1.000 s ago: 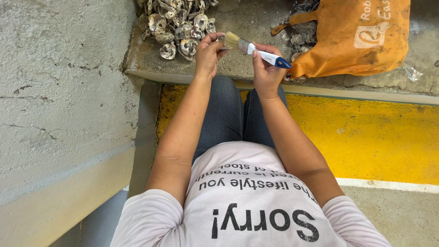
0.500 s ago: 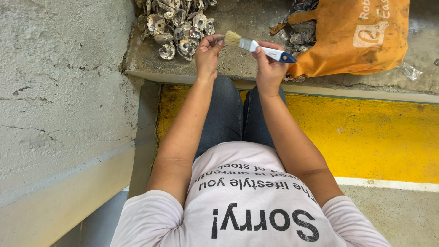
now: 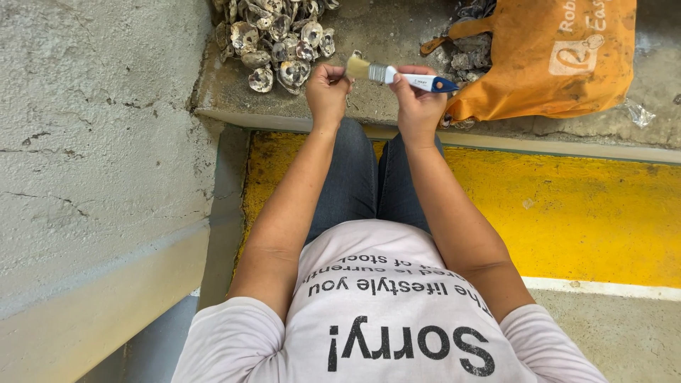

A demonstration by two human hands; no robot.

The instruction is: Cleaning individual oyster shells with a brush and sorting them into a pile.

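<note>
My right hand [image 3: 417, 99] grips a small paintbrush [image 3: 397, 75] with a white and blue handle, its pale bristles pointing left. My left hand [image 3: 328, 91] is closed around a small thing held up against the bristles; most of it is hidden by my fingers, so I cannot name it. Both hands are raised over my knees, just in front of a concrete ledge [image 3: 383, 113]. A pile of grey oyster shells [image 3: 273, 39] lies on the ledge a little beyond my left hand.
An orange bag [image 3: 553, 60] with more shells spilling from its mouth lies on the ledge at the right. A rough concrete wall [image 3: 92, 142] rises at the left. A yellow painted floor strip [image 3: 567, 213] runs under my legs.
Both hands have stayed in place over my knees. The brush has shifted slightly, with its bristles still against the thing in my left hand.
</note>
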